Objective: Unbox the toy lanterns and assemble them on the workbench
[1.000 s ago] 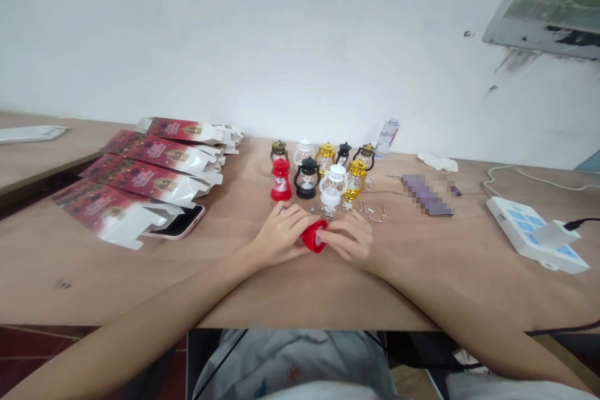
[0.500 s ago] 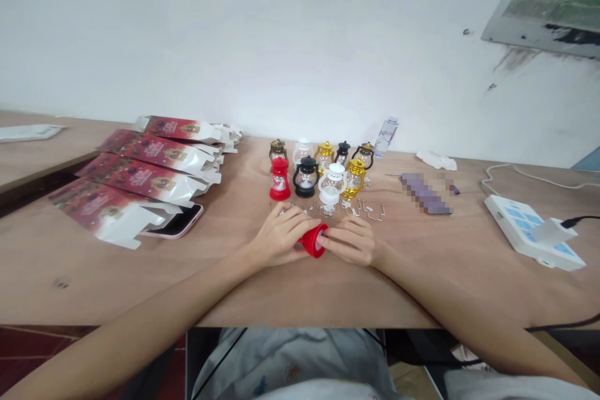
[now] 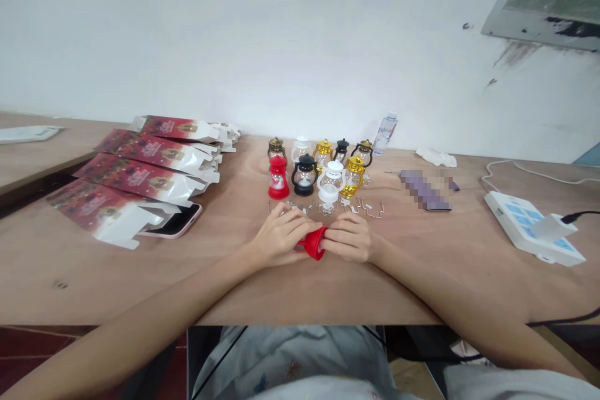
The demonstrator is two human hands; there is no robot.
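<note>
My left hand (image 3: 282,235) is closed around a small red lantern (image 3: 315,243) lying on its side, its round base turned to the right. The fingers of my right hand (image 3: 349,237) are bent together against that base; their tips are partly hidden by its rim, and whether they pinch some small part I cannot tell. Just beyond my hands stand a second red lantern (image 3: 278,179), a black lantern (image 3: 305,176), a white lantern (image 3: 331,182) and a gold lantern (image 3: 353,177). Thin bent wire handles (image 3: 372,208) lie in front of them.
More lanterns form a back row, including a bronze one (image 3: 362,153). Flattened red gift boxes (image 3: 135,176) overlap a phone (image 3: 185,222) at left. To the right are a plastic bottle (image 3: 385,133), a purple pixelated item (image 3: 424,190), a tissue (image 3: 436,157) and a power strip (image 3: 529,231).
The red lantern's base has turned a little further to the right, showing less of its underside. My right fingers have shifted slightly over the rim; my left hand keeps its hold.
</note>
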